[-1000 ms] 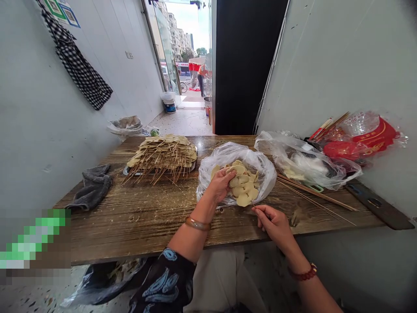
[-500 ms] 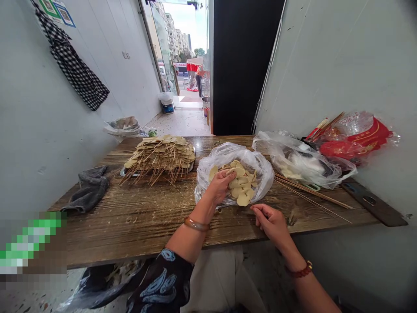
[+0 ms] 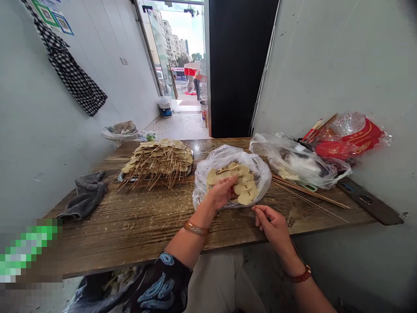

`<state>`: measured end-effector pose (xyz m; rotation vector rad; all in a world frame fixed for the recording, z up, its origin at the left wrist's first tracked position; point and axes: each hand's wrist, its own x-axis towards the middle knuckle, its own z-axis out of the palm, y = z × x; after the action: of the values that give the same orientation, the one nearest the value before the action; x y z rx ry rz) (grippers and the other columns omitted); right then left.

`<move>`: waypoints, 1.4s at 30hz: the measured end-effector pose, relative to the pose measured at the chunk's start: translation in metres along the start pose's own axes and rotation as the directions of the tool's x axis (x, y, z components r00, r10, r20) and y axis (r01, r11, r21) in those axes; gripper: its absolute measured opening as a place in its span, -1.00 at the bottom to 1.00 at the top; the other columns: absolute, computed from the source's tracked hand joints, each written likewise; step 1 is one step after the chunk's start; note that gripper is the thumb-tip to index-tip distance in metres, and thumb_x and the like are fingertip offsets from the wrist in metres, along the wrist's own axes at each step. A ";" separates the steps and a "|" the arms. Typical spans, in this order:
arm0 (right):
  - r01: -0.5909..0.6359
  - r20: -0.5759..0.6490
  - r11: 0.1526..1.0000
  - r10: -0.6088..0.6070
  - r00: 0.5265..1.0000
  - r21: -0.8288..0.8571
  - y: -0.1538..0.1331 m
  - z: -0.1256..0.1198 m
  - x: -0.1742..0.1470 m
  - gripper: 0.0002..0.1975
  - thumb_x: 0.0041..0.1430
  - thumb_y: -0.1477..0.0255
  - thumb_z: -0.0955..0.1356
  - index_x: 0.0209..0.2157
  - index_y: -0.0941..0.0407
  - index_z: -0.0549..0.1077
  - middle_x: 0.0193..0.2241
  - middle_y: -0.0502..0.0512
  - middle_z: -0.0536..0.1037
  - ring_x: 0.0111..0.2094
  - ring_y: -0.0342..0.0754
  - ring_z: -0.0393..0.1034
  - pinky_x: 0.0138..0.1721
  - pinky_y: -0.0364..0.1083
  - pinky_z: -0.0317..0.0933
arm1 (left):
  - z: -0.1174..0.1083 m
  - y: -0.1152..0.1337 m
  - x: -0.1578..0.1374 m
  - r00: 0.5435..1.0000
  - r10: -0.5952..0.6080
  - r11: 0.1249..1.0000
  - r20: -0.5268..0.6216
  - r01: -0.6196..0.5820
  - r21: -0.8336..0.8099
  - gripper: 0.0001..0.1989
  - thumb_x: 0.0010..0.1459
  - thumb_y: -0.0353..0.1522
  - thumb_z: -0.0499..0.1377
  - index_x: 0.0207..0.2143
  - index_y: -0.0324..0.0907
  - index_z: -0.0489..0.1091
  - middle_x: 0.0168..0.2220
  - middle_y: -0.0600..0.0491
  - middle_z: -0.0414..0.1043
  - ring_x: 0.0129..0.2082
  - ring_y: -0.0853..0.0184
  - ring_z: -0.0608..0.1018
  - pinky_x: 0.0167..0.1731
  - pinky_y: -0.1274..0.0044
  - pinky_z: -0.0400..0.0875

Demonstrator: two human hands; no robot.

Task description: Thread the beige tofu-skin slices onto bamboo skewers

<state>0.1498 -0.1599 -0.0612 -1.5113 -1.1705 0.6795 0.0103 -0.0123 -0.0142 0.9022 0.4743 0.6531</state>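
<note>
In the head view, my left hand (image 3: 224, 191) closes around a skewer of thin, pale round slices (image 3: 245, 191), held over the open plastic bag. My right hand (image 3: 271, 221) pinches the skewer's bare lower end (image 3: 254, 203) between thumb and forefinger, just past the lowest slice. More loose slices (image 3: 211, 176) lie inside the clear plastic bag (image 3: 199, 174), partly covered by my left hand. To the left, a big heap of filled skewers (image 3: 159, 161) rests on a metal tray (image 3: 121, 177), sticks pointing toward me.
Several bare wooden sticks (image 3: 312, 195) lie right of the bag, near another plastic bag (image 3: 302, 163) and red packaging (image 3: 355, 139). A dark phone-like slab (image 3: 369, 202) sits at the table's right end. A grey cloth (image 3: 86, 195) lies at the left edge.
My left hand has shifted slightly right and down along the slices, and the upper slices spread differently. My right hand keeps its pinch on the stick. The camera view has shifted a little.
</note>
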 end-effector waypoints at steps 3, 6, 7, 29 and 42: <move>-0.030 -0.024 1.000 0.030 0.999 0.005 0.000 0.002 0.002 -0.63 0.24 0.16 0.26 -0.24 0.17 0.50 -0.63 -0.04 0.40 -0.63 -0.17 0.27 -0.55 -0.18 0.16 | 0.007 -0.001 -0.004 0.998 -0.019 0.997 0.056 0.015 0.074 -0.51 -0.21 -0.22 0.44 -0.22 -0.30 0.51 -0.33 -0.05 0.56 -0.42 0.36 0.57 -0.37 0.56 0.45; -0.042 -0.039 0.999 0.041 0.998 -0.006 0.000 0.004 0.004 -0.64 0.23 0.17 0.27 -0.28 0.17 0.50 -0.63 -0.04 0.42 -0.63 -0.17 0.28 -0.54 -0.18 0.17 | 0.014 -0.003 -0.006 0.994 0.018 0.994 0.109 -0.029 0.104 -0.43 -0.26 -0.30 0.46 -0.12 -0.26 0.49 -0.26 -0.05 0.57 -0.32 0.32 0.59 -0.27 0.55 0.44; -0.040 -0.040 0.999 0.040 0.998 -0.007 0.000 0.004 0.005 -0.65 0.22 0.17 0.27 -0.29 0.17 0.50 -0.63 -0.04 0.42 -0.64 -0.17 0.29 -0.54 -0.17 0.18 | 0.015 -0.004 -0.006 0.992 0.036 0.993 0.122 -0.050 0.109 -0.41 -0.26 -0.31 0.46 -0.09 -0.25 0.48 -0.23 -0.06 0.57 -0.28 0.31 0.59 -0.23 0.54 0.44; -0.020 -0.017 0.999 0.021 1.000 0.035 0.001 0.002 0.005 -0.68 0.22 0.20 0.27 -0.30 0.17 0.49 -0.66 -0.04 0.43 -0.67 -0.19 0.30 -0.57 -0.19 0.17 | 0.017 -0.012 -0.003 0.996 0.087 0.989 0.029 -0.090 0.121 -0.55 -0.19 -0.25 0.43 -0.23 -0.28 0.49 -0.32 -0.04 0.57 -0.38 0.36 0.57 -0.34 0.56 0.45; -0.006 0.101 0.993 0.018 0.995 -0.118 0.017 -0.006 0.002 -0.59 0.15 0.11 0.31 -0.22 0.16 0.57 -0.53 0.07 0.57 -0.54 -0.10 0.43 -0.47 -0.17 0.31 | -0.003 -0.012 0.004 0.971 0.189 0.971 -0.143 -0.207 -0.119 -0.59 -0.23 -0.23 0.42 -0.34 -0.30 0.49 -0.48 0.00 0.50 -0.52 0.39 0.50 -0.46 0.56 0.39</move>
<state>0.1609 -0.1595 -0.0756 -1.5986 -1.2993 0.7138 0.0150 -0.0130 -0.0266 0.7885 0.4548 0.9206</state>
